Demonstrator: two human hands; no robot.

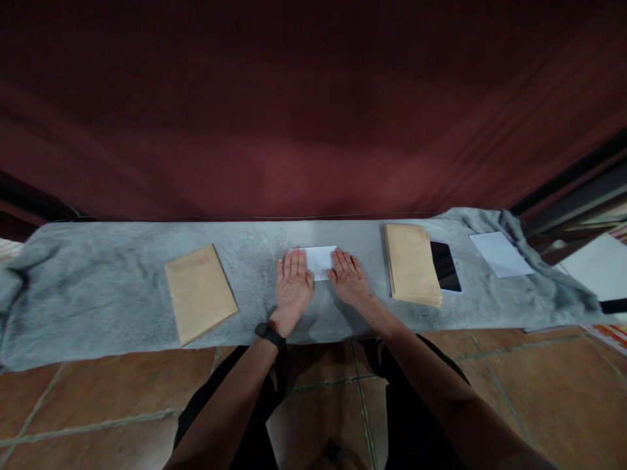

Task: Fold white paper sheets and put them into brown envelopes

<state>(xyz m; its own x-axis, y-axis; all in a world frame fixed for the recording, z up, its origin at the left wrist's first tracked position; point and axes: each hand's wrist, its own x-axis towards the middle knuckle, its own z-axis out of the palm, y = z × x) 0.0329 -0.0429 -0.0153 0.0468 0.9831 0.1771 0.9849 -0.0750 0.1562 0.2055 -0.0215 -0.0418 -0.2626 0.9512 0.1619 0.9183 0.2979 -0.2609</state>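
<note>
A small white sheet of paper (320,263), seemingly folded, lies flat on the grey cloth in front of me. My left hand (294,282) rests palm down over its left end, fingers stretched forward. Over the right end lies my right hand (349,277), also flat with its fingers extended. Both hands touch the paper, and its two ends are hidden beneath them. To the left is a brown envelope (200,294), set at a slant. On the right stands a stack of brown envelopes (412,264).
A dark-screened phone (445,266) lies partly under the envelope stack. Farther right is a white sheet (500,254) on the grey cloth (122,274), which covers a long narrow surface. Dark red fabric (313,130) rises along the far edge. Tiled floor (108,391) shows below.
</note>
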